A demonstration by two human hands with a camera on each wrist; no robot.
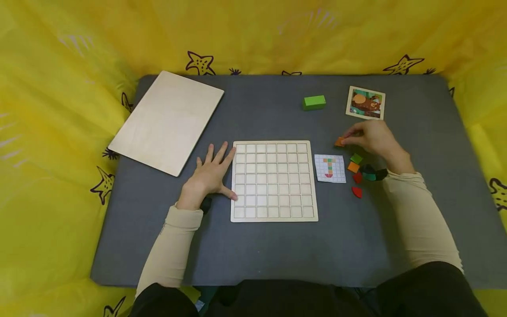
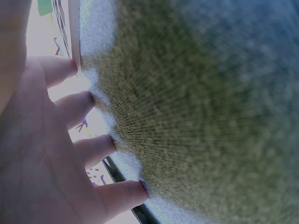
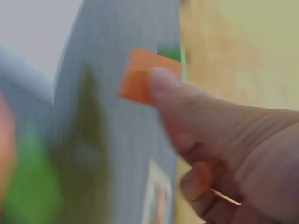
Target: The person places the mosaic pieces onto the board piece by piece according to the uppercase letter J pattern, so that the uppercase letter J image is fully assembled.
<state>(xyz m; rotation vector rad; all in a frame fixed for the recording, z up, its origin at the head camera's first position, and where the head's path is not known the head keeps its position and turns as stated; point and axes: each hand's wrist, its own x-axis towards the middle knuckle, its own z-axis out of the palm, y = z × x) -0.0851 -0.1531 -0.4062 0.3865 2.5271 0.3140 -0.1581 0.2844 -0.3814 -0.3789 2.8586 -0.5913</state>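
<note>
In the head view my right hand pinches an orange square tile between thumb and fingers, slightly above the table. The right wrist view shows the thumb pressed on the face of this tile. My left hand lies with fingers spread at the left edge of a wooden grid board, its thumb and index finger touching the rim. Right of the board lies a paper card with a coloured J-shaped pattern. Beside it are a green tile, another orange tile and red pieces.
A plain wooden board lies at the back left of the grey table. Toward the back stand a green block and a framed bear picture. Yellow patterned cloth encloses the table.
</note>
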